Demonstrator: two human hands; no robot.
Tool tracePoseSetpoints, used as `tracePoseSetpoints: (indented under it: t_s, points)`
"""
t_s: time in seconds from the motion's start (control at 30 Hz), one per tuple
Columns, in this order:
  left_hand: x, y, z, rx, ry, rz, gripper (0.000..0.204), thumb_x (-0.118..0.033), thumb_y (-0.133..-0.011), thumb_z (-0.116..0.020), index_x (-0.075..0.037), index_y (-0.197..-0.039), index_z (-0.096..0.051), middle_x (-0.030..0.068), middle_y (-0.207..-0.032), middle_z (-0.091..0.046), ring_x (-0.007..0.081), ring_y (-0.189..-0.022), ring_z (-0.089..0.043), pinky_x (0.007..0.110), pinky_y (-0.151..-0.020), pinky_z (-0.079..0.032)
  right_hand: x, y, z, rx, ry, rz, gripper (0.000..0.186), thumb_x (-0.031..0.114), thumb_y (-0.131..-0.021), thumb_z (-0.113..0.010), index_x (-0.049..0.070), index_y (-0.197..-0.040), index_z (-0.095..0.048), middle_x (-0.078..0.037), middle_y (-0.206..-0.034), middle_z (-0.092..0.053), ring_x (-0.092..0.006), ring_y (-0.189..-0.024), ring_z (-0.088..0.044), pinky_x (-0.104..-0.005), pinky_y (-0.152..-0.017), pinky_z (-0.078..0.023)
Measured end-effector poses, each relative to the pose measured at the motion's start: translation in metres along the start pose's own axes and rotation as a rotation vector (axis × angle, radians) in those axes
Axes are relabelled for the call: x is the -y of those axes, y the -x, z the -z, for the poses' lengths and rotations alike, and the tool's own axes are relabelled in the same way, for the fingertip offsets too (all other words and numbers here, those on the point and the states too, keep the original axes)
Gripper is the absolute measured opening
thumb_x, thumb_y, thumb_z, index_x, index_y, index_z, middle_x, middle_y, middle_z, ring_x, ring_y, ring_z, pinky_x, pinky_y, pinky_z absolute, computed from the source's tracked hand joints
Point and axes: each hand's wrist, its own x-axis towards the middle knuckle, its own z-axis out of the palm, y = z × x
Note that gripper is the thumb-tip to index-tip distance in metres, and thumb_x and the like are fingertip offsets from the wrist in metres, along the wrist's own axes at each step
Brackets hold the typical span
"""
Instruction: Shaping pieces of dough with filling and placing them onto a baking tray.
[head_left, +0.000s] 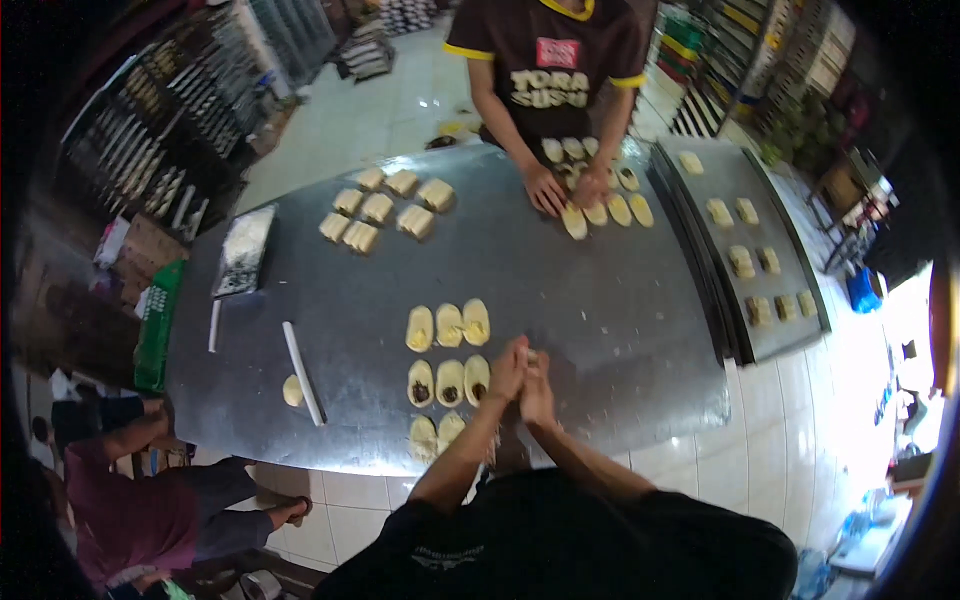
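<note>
a small pale lump (532, 356) is held between the person's two hands, over the near part of the metal table (640, 330). the left hand (511, 370) has its fingers curled in on it, and the right hand (537, 388) closes on it from the other side, its fingers nearly together; the finer grip is too small to tell. just left are rows of dough ovals (448, 383), some topped with yellow filling, some with dark, the nearest row partly hidden by the left forearm. farther left lie a white rolling pin (303, 373) and a dough ball (292, 390) beside it. folded dough blocks (377, 208) sit toward the far side, while a co-worker (550, 90) handles more ovals opposite. baking trays (718, 245) stand at the right.
</note>
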Motion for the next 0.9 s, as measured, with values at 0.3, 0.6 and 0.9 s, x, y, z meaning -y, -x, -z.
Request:
tracePoseSetpoints:
  t_s: [0.3,0.6,0.9]
  points:
    - [-0.014,0.05,-0.019,-0.091,0.71,0.648,0.022,-0.019,-0.094,-0.048,-0.001,-0.103,-0.057,0.0122,-0.089,-0.064,0.0218,-0.078,-0.064,0.033,-0.062,-0.051,0.04,-0.11,0.09,0.405,0.677,0.087,0.034,0.03,-0.081,-0.057,0.004,-0.099,-0.068,-0.018,-0.093,-0.067,-0.0353,-0.086,-0.065,-0.0428,-0.073,-0.05]
    - [-0.068,0.023,-0.05,0.066,0.674,0.513,0.032,-0.025,-0.095,-0.056,-0.002,-0.116,-0.054,0.0067,-0.108,-0.058,0.022,-0.094,-0.058,0.038,-0.077,-0.05,-0.022,-0.072,0.163,0.572,-0.546,-0.405,0.028,0.021,-0.086,-0.065,-0.002,-0.102,-0.063,-0.006,-0.089,-0.063,-0.0143,-0.08,-0.06,-0.0288,-0.07,-0.051]
    - [-0.28,-0.141,-0.311,0.722,0.452,0.157,0.024,-0.022,-0.1,-0.043,-0.004,-0.104,-0.058,0.0006,-0.1,-0.058,0.0098,-0.091,-0.051,0.026,-0.083,-0.043,-0.015,-0.152,0.435,-0.146,-0.591,-0.138,0.022,0.013,-0.088,-0.064,0.0,-0.101,-0.052,-0.005,-0.091,-0.059,-0.0113,-0.082,-0.059,-0.0267,-0.074,-0.051]
